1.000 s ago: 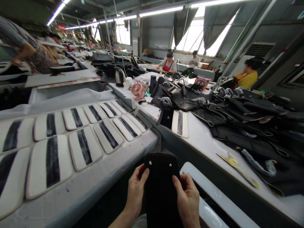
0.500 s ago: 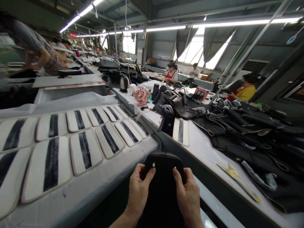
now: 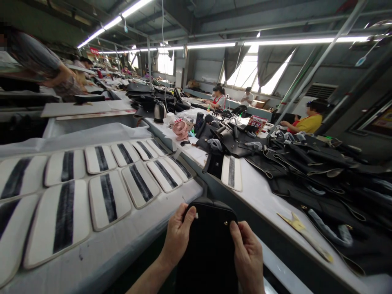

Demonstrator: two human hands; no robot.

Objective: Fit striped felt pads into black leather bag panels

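Note:
A black leather piece [image 3: 211, 245] with a rounded top edge hangs between my hands at the bottom centre. My left hand [image 3: 179, 234] pinches its upper left edge, thumb on the face beside a small white spot. At the upper right edge my right hand [image 3: 247, 253] grips it, the thumb just below a small gold-coloured stud [image 3: 226, 223]. The fingers behind the piece are partly hidden. Its lower part is dark and runs out of the frame.
Cream panels with dark stripes [image 3: 107, 200] lie in rows on the left table. On the right table are one similar panel [image 3: 232, 173], yellow pliers [image 3: 301, 232], piled black bags [image 3: 306, 163], a pink fan [image 3: 180, 129] and a kettle [image 3: 159, 111]. People work farther off.
My left hand has moved slightly up and my right hand slightly right and down along the piece. The stud is now uncovered, and the black piece is tilted a little.

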